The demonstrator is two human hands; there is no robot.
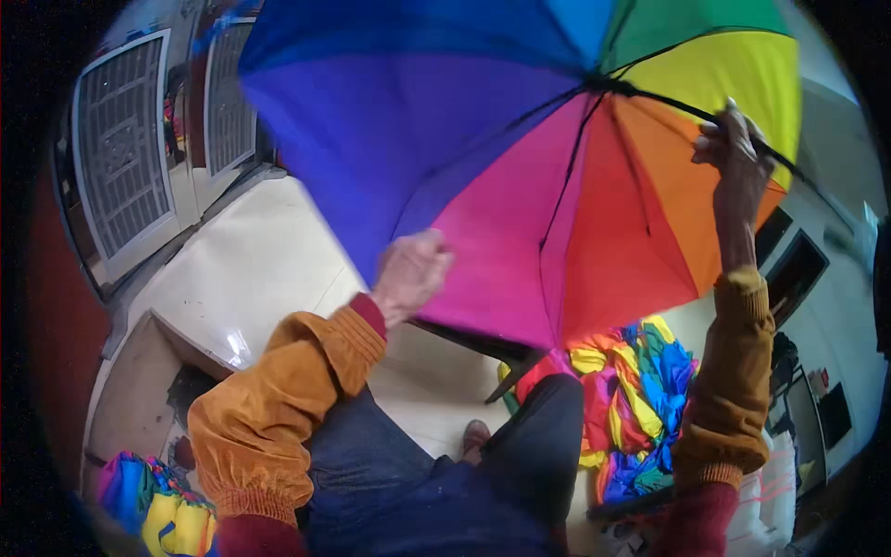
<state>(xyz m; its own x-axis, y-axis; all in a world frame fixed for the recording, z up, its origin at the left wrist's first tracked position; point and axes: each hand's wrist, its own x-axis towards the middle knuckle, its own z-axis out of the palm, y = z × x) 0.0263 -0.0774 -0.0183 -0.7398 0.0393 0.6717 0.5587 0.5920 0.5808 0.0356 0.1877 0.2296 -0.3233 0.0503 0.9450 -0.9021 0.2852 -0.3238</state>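
An opened rainbow umbrella (608,232) fills the upper middle of the head view, its inside with black ribs turned toward me. My right hand (740,148) is closed round its black shaft, at the right beside the yellow and orange panels. Lower on the left, my left hand (413,269) is closed in front of the purple and pink panels, near the canopy's edge. Slightly blurred, its curled fingers hide whatever they may pinch. Both arms wear rolled mustard sleeves over dark red cuffs.
A heap of folded rainbow umbrellas (640,399) lies right of my knees, near a dark edge. More bright fabric bundles (167,506) sit at the lower left. A grilled door (121,148) stands far left, beyond the pale tiled floor (232,260). White wrapped packages (770,497) are at lower right.
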